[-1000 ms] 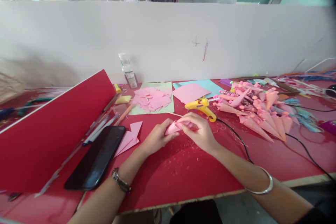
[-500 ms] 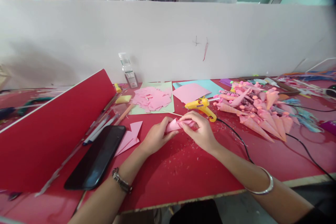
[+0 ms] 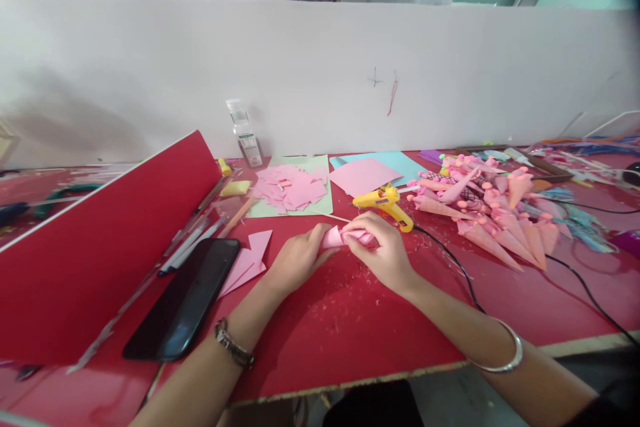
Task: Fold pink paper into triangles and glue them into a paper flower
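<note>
A rolled piece of pink paper [image 3: 332,237] is held between both hands above the red table. My left hand [image 3: 296,259] grips its left end, thumb and fingers closed round it. At the other end, my right hand [image 3: 381,248] pinches the paper, hiding part of it. A thin stick [image 3: 333,216] lies just beyond the fingers. Behind my right hand rests a yellow glue gun [image 3: 385,203] with a black cord. Several cut pink pieces [image 3: 253,255] lie left of my left hand.
A black phone [image 3: 185,300] and a red board [image 3: 120,247] are at left. Pink scraps [image 3: 290,188] sit on green paper [image 3: 324,203]; a clear bottle [image 3: 249,143] stands by the white partition [image 3: 310,80]. Several pink paper cones [image 3: 500,227] are piled at right.
The fingers of my left hand have closed further round the left end of the rolled paper, and less of it shows. My right hand has barely moved.
</note>
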Demonstrator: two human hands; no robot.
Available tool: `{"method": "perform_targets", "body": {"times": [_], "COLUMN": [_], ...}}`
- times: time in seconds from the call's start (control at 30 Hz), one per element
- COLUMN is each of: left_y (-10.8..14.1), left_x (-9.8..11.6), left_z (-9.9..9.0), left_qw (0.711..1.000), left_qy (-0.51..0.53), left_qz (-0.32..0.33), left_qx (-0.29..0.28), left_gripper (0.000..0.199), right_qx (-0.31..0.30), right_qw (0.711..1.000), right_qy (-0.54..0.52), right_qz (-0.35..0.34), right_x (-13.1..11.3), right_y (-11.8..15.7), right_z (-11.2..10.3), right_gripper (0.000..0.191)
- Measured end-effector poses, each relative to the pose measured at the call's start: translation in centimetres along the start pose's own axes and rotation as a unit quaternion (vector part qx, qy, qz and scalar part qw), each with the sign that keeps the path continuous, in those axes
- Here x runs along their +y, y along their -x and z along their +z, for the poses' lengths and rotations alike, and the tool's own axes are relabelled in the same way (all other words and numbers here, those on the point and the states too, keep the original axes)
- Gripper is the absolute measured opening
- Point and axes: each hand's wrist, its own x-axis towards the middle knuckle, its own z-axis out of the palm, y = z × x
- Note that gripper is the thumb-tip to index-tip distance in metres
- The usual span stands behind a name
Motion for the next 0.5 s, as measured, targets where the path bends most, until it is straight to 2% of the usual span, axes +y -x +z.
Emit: {"method": "perform_targets", "body": {"times": [0.3, 0.5], "left_y": [-0.17, -0.40], "left_x": [0.14, 0.34], "left_z": [0.30, 0.42], "left_qw": [0.992, 0.982], "left_qy": [0.121, 0.187], "left_qz": [-0.012, -0.002], "left_qx": [-0.029, -0.009], "left_gripper": [0.016, 0.011], "right_qx": [-0.028, 0.000], "right_qw": [0.997, 0.999], "right_qy": [0.017, 0.015], "right_qz": [-0.072, -0.049], "right_x": [-0.02, -0.11], "right_y": [0.28, 0.34], "right_z": [0.04, 0.05], "right_gripper": [0.013, 0.024]}}
